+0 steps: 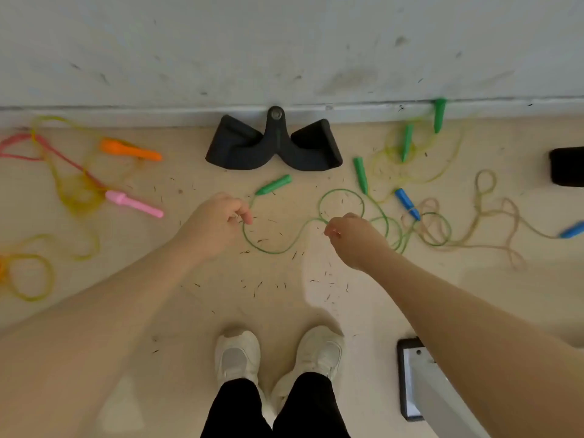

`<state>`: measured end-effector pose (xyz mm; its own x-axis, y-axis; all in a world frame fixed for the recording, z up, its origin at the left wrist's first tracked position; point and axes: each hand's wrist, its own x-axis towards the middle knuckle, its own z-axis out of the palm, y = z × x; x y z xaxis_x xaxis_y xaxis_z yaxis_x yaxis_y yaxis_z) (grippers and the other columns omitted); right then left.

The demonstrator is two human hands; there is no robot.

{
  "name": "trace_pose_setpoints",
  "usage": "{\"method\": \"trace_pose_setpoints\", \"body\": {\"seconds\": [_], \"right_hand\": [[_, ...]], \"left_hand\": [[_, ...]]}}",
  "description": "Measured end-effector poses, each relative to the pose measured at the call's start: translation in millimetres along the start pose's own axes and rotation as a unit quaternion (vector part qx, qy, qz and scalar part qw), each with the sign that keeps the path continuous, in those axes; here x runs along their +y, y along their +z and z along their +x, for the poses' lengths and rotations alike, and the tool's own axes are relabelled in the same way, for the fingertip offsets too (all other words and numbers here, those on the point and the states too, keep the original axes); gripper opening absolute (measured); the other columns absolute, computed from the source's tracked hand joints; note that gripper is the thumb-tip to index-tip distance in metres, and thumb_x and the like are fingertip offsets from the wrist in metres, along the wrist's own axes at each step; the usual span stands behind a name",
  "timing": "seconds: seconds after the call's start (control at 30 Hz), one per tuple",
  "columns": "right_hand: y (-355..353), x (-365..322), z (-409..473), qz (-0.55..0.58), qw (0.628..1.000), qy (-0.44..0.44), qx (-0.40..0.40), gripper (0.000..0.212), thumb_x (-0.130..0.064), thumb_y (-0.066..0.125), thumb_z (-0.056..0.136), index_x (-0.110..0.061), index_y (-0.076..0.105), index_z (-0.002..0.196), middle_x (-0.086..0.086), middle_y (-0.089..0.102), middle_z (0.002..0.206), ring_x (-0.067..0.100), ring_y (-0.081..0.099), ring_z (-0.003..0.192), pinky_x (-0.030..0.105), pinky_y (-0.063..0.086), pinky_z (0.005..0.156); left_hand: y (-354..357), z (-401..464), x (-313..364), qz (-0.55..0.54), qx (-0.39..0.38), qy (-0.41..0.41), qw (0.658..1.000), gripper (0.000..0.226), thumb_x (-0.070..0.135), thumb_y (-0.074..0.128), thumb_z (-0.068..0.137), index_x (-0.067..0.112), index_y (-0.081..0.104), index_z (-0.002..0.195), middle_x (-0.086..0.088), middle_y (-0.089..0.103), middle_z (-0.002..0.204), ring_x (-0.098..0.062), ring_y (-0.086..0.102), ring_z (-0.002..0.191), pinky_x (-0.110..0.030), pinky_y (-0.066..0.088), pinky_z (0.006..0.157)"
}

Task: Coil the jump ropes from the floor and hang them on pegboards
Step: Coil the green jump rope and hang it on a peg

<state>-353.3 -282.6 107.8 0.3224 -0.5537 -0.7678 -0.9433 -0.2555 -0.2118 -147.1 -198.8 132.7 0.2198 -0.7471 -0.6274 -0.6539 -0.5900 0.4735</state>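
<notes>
A green jump rope point(275, 249) lies looped on the beige floor in front of me, one green handle point(273, 185) near the middle and another green handle point(360, 175) to its right. My left hand point(218, 221) pinches the green cord just below the middle handle. My right hand point(350, 237) pinches the same cord further along, where it crosses a loop. Other ropes lie about: a yellow-green one with green handles point(407, 142), a tan one with blue handles point(407, 203), and at left ropes with an orange handle point(129, 150) and a pink handle point(134, 203).
A black double-grip cable handle point(275, 147) lies against the white wall's base. A black object point(567, 165) sits at the right edge. A white and black equipment foot point(414, 380) stands by my right arm. My white shoes point(278, 358) are below. Small debris dots the floor.
</notes>
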Motion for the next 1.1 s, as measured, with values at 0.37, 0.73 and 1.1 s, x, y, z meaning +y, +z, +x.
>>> {"method": "trace_pose_setpoints", "body": {"seconds": [0.37, 0.73, 1.1], "right_hand": [[153, 34, 141, -0.34, 0.916, -0.194, 0.087, 0.047, -0.003, 0.038, 0.087, -0.012, 0.033, 0.133, 0.013, 0.014, 0.151, 0.03, 0.016, 0.137, 0.04, 0.022, 0.108], [70, 21, 71, -0.026, 0.993, -0.103, 0.046, 0.028, -0.033, 0.032, 0.1, -0.011, 0.05, 0.098, 0.004, 0.054, 0.077, 0.026, 0.051, 0.074, 0.034, 0.041, 0.067], [-181, -26, -144, 0.24, 0.969, -0.046, 0.03, 0.03, -0.03, 0.057, 0.089, -0.013, 0.054, 0.065, -0.002, 0.052, 0.064, 0.017, 0.047, 0.064, 0.028, 0.039, 0.064]], "left_hand": [[163, 111, -145, 0.34, -0.071, 0.155, 0.925, 0.055, -0.001, 0.043, 0.088, 0.018, 0.032, 0.138, -0.004, 0.003, 0.155, -0.027, 0.005, 0.137, -0.037, 0.016, 0.112], [87, 52, -106, 0.2, -0.089, 0.071, 0.973, 0.012, 0.026, 0.026, 0.1, 0.017, 0.032, 0.096, 0.0, 0.046, 0.066, -0.016, 0.044, 0.056, -0.027, 0.031, 0.047], [-151, -82, 130, -0.596, 0.052, -0.064, 0.798, 0.027, 0.013, 0.032, 0.095, 0.017, 0.044, 0.07, 0.009, 0.032, 0.045, -0.005, 0.021, 0.035, -0.017, 0.016, 0.034]]}}
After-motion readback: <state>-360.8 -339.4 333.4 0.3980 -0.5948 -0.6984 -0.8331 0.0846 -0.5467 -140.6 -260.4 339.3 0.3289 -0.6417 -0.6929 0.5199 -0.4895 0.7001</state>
